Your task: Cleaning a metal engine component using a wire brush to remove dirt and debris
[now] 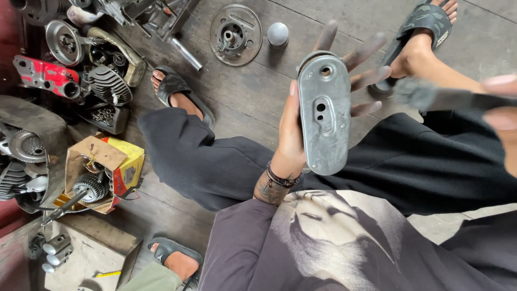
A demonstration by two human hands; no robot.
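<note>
Grey oval metal cover plate (325, 116) held upright above the lap
The left hand (301, 124) supported it with fingers spread behind; the blurred right hand (503, 108) gripped a grey brush (425, 96) just beside it, over the wooden floor (253, 86)

On the wooden floor (253, 91) ahead of you lie a round metal disc plate (235, 34) and a grey ball (278, 33). To your left, an open cardboard box (102, 167) holds a gear (90, 186), near a red engine part (46, 75).
</note>
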